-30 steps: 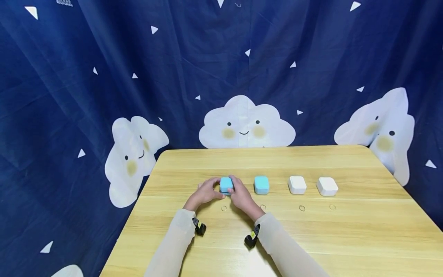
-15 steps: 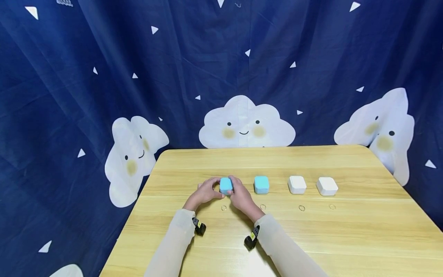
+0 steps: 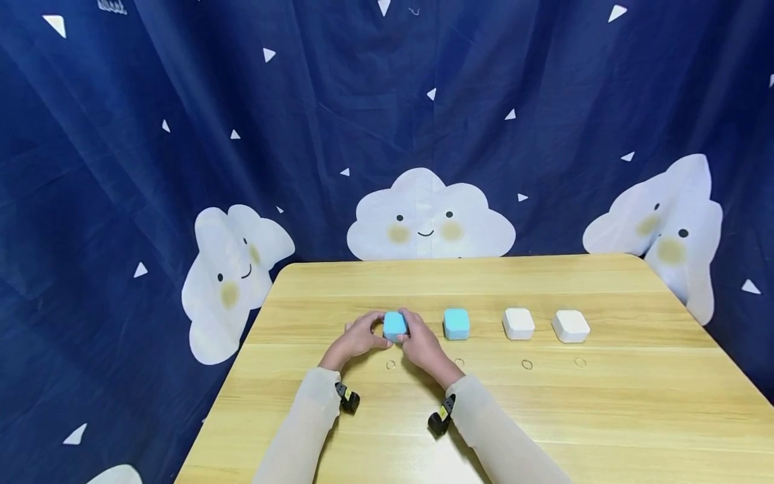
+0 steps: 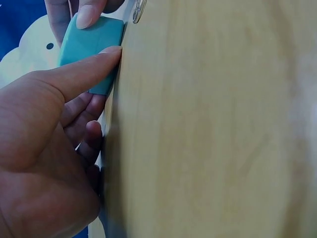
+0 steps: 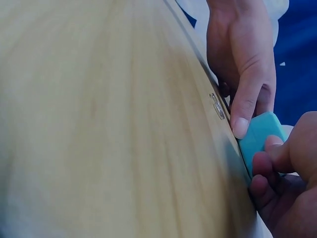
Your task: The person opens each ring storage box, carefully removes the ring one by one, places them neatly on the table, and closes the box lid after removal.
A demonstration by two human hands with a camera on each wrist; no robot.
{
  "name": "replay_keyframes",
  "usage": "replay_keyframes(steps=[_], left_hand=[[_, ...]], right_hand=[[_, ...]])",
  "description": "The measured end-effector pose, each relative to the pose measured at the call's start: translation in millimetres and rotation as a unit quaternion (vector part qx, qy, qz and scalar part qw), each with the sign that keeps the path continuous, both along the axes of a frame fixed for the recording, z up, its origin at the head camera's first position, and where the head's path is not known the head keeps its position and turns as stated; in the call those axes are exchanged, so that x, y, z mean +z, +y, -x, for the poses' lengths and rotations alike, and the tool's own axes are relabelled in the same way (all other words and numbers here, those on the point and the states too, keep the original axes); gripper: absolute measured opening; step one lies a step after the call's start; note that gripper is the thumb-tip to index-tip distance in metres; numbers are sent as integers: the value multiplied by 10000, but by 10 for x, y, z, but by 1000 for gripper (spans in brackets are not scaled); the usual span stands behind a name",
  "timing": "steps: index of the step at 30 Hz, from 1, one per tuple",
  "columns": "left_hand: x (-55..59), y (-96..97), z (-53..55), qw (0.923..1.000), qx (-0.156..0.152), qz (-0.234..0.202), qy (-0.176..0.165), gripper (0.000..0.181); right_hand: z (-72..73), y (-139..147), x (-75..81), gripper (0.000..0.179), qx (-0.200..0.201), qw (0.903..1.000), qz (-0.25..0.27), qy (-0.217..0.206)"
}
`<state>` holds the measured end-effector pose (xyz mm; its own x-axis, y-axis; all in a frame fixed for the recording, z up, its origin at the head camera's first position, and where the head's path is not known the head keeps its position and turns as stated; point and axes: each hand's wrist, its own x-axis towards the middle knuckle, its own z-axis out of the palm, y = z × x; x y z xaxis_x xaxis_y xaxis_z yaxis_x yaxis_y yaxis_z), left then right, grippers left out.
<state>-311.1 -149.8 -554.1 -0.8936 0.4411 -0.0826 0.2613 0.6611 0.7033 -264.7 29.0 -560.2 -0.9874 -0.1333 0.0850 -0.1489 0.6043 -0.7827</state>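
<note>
A small light-blue box (image 3: 395, 325) sits on the wooden table (image 3: 605, 417), leftmost in a row of boxes. My left hand (image 3: 366, 335) grips its left side and my right hand (image 3: 414, 336) grips its right side, fingers curled round it. In the left wrist view my left thumb (image 4: 84, 74) lies against the blue box (image 4: 94, 44), with a right-hand fingertip (image 4: 89, 14) on its far end. The right wrist view shows the same box (image 5: 260, 135) pinched between the left hand (image 5: 243, 69) and the right fingers (image 5: 280, 158).
To the right stand another blue box (image 3: 456, 324) and two white boxes (image 3: 519, 323) (image 3: 571, 326). Small metal rings (image 3: 391, 365) (image 3: 459, 363) (image 3: 527, 364) lie in front of the boxes. A dark blue cloud-print curtain (image 3: 423, 134) hangs behind the table.
</note>
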Motion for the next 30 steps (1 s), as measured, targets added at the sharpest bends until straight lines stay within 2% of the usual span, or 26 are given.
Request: replay_keyframes(steps=[8,13,18,21,24,27,30], left_hand=[[41,-13,-52,10000,90,13,-22,65],[90,-47,-86,9999,-25,123,-90,74],[158,-122,-101,9971,-415,-300,-559,85],[245,-159,-103,9945,-543,-506,-733,86],[353,-149,-93,9970,-424,-379,-516,79],[447,-84,-62,9999,-168,-22,4,72],[528,31,-6,9981,62,361,495,69]], right_hand=[[-4,10,29,62,140,9993,318,-157],[10,41,42,65,299,9974,573,-312],[3,116,116,69,462,9932,920,-535],[1,173,210,66,397,9939,894,-506],[30,252,349,62,314,9957,799,-354],[92,341,524,61,318,9964,768,-161],[190,444,696,60,320,9985,432,141]])
